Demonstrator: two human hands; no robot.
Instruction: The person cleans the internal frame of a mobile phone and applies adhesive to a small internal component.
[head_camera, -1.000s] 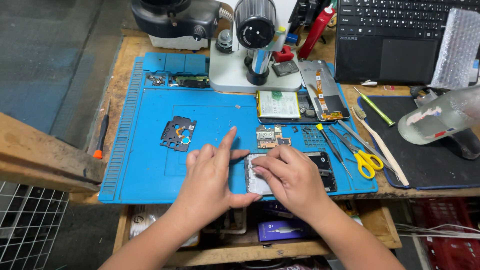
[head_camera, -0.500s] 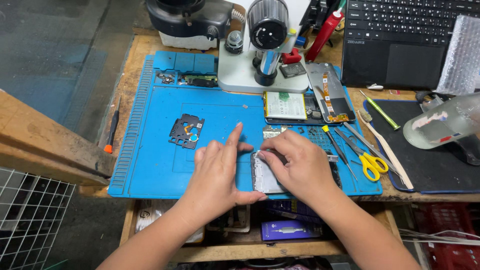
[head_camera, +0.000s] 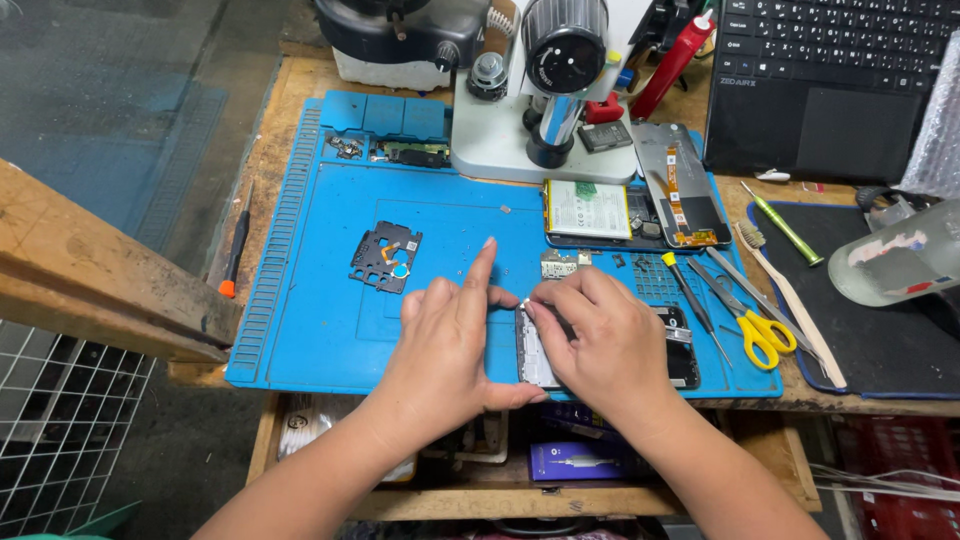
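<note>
Two hands: both work on the opened phone body (head_camera: 545, 350), which lies at the near edge of the blue mat (head_camera: 320, 330), close to the person.
Left hand (head_camera: 450, 345): lies flat beside the phone body on its left, thumb braced along the near corner, index finger stretched out over the mat; it pinches nothing that I can see.
Right hand (head_camera: 600, 340): covers most of the phone body, fingertips curled and pressed together at the top left corner; whether a small part sits between them I cannot tell.
Slip risk: the phone body sits near the mat's front edge, so a hard push toward the person could slide it off.
Loose parts: the black inner frame (head_camera: 385, 258), left of the phone body and well apart, and the small board (head_camera: 560, 265) just beyond it could be swept by a wrist or sleeve.
Flex risk: the open phone with orange ribbon (head_camera: 685, 195) lies beyond and to the right; a reach over it could snag the ribbon.
Sharp tools: the tweezers (head_camera: 750, 285) and yellow scissors (head_camera: 765, 335) lie just right of the phone body, near the right hand; a quick sideways move could strike them.
Battery (head_camera: 588, 208): rests beyond the phone body, beside the microscope base (head_camera: 500, 150), apart from both hands.
</note>
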